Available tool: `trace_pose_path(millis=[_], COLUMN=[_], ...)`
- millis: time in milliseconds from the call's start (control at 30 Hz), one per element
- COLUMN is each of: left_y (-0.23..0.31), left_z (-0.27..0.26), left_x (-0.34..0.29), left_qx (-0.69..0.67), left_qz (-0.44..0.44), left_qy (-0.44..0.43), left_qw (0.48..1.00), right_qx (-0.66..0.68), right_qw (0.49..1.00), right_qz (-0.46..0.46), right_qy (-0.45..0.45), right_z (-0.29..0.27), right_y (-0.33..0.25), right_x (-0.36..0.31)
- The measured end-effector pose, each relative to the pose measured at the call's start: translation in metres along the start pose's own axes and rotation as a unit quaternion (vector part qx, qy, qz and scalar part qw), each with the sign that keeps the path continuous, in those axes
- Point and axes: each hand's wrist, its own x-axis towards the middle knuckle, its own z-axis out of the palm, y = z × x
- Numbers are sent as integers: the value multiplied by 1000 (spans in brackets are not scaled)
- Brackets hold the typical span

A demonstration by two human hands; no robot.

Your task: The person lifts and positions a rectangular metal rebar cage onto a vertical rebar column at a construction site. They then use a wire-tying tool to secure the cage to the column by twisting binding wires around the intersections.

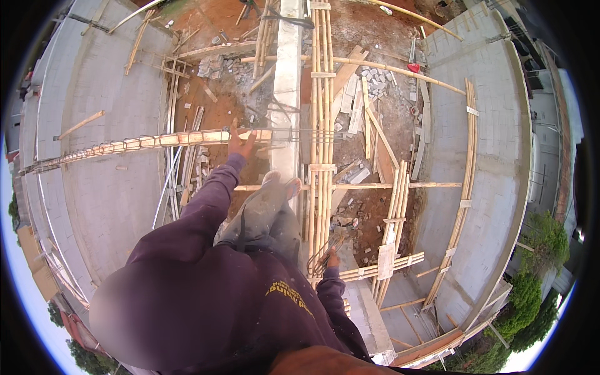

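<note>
My left hand (242, 142) reaches out and rests on a timber beam form (212, 137) with a steel rebar cage along it, its fingers spread over the wood. Thin steel rods run from the form's right end across the concrete beam (287, 75). Low on my right side, my right hand (333, 257) is closed on a bundle of bent steel rods (317, 262), which look like rebar stirrups. Its fingers are partly hidden. My bare feet (282, 182) stand on the narrow concrete beam.
Long bamboo poles (322, 125) run alongside the concrete beam, high above the ground. Below lie loose planks (354, 112), broken blocks (378, 82) and red soil. Grey block walls (119, 125) rise on both sides, with bamboo scaffolding (465, 187) along the right one.
</note>
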Motion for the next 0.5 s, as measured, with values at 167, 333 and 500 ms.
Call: trace_pose_path(millis=[167,333,500], left_y=[13,8,6], left_z=[9,8,26], left_x=[36,48,66], left_qx=[19,-79,-175], left_qz=[72,73,103], left_qy=[-84,-150,-152], left_qw=[994,983,967], right_qx=[-106,-139,-179], right_qw=[994,990,981], right_qz=[-31,-26,-59], right_qy=[15,23,49], right_z=[31,63,109], right_y=[-20,-42,-61], right_x=[10,32,81])
